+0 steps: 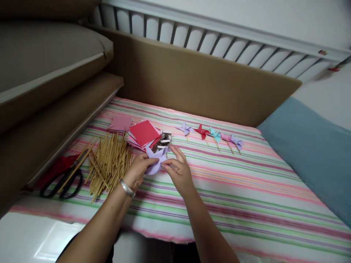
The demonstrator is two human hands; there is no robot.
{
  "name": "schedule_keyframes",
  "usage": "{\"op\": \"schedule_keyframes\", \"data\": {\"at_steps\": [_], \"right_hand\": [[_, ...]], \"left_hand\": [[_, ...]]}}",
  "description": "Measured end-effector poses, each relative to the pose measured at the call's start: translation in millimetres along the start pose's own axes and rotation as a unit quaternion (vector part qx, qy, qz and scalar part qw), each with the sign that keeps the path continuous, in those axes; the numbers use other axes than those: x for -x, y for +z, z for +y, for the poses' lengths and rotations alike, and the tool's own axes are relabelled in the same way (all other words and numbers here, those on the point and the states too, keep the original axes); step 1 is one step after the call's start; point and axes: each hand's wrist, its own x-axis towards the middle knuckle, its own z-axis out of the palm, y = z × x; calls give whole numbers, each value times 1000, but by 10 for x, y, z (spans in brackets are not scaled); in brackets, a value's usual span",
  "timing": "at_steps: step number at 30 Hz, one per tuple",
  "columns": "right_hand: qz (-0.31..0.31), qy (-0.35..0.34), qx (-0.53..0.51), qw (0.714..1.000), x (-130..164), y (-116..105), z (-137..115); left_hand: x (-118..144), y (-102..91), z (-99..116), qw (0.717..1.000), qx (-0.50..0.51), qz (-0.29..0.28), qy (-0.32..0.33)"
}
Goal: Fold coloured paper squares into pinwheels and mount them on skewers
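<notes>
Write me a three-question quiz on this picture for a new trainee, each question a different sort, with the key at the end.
1. Multiple choice: what colour is the folded paper in the left hand?
A) red
B) light purple
C) green

2. True or false: as the camera sees it, the black-handled scissors lie to the left of most of the wooden sticks.

3. Fill in: in the row of pinwheels, the one between the red pinwheel and the pink pinwheel is ____.

Key: 1. B; 2. true; 3. turquoise
</notes>
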Motion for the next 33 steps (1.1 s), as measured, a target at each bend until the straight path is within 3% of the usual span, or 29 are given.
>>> {"op": "schedule_keyframes", "data": {"at_steps": [6, 20, 26, 30, 33], "right_hand": [[37, 75, -10, 996, 3, 24, 27], [45, 101, 21, 994, 15, 45, 9], [54, 111, 10, 992, 33, 83, -14], [93, 100, -3, 991, 26, 49, -142], [131, 89, -12, 987, 48, 11, -174]], "left_hand": [[-4, 70, -100, 999, 3, -36, -1], [24, 71, -92, 997, 21, -72, -4], [18, 82, -144, 999, 15, -50, 7], [57, 10, 10, 999, 12, -30, 29], [104, -205, 296, 992, 76, 16, 97]]}}
